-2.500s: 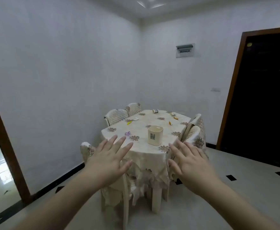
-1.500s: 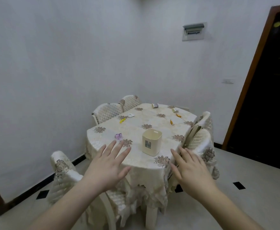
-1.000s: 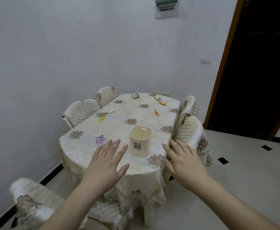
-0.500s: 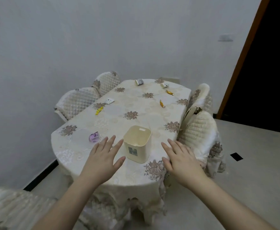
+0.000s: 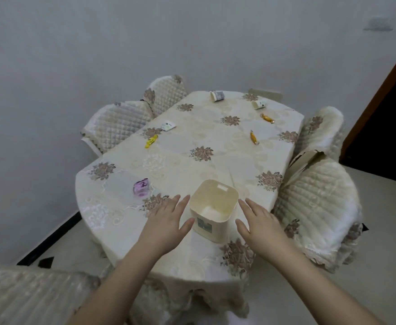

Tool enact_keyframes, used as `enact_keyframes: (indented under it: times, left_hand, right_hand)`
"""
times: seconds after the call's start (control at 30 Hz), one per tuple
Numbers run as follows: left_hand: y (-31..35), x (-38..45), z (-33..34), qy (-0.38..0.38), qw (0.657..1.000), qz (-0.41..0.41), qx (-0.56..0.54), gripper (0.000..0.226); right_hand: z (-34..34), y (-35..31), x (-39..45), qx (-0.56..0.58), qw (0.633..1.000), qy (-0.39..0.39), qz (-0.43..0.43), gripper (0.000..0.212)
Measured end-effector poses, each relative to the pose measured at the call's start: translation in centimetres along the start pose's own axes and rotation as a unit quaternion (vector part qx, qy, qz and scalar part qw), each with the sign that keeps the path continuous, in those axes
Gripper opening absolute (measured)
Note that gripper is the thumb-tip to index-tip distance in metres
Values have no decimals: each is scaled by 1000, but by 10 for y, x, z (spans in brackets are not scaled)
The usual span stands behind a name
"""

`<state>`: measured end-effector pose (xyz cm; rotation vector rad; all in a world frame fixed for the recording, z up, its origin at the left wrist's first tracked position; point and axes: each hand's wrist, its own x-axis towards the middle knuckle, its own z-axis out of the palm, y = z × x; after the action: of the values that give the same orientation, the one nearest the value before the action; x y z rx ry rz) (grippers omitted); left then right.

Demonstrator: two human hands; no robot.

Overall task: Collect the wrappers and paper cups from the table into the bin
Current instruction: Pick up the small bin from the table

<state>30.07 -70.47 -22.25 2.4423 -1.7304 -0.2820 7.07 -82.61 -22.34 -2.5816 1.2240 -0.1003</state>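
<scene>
While a cream plastic bin [image 5: 212, 208] stands upright near the lower centre of the frame, a person's left hand [image 5: 166, 221] and right hand [image 5: 259, 222] hover on either side of it, fingers straight and spread, grasping nothing. Whether the fingertips touch the bin's walls cannot be told. The bin sits on an oval surface [image 5: 215, 165] draped in a cream floral cloth. A purple wrapper [image 5: 141, 188] lies left of the bin. Farther up, a yellow wrapper [image 5: 151, 141] and a white wrapper [image 5: 168, 125] sit toward the left edge; two orange wrappers [image 5: 253, 137] [image 5: 267, 118] lie toward the right. Two paper cups [image 5: 217, 95] [image 5: 259, 104] lie tipped on their sides at the far end. Quilted chairs [image 5: 319, 207] ring the surface.
</scene>
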Motion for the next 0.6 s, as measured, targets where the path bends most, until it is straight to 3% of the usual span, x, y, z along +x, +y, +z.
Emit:
enact_keyframes:
  times: [0.2,0.33,0.47,0.6]
  left_hand:
    - [-26,58,15,-60,995,32,-74,67]
    - [-38,80,32,-118,975,50,-179,71]
    - [-38,95,40,-150,952,10,-265,70]
    - [-26,100,41,-143,916,-44,-372,46]
  right_hand:
    - [15,-14,42,52,994,-20,93,70]
    - [34,-15,51,117,978,-65,162,71]
    - [49,-15,56,217,947,-76,222,77]
    - [53,-20,64,286,928,-65,230,69]
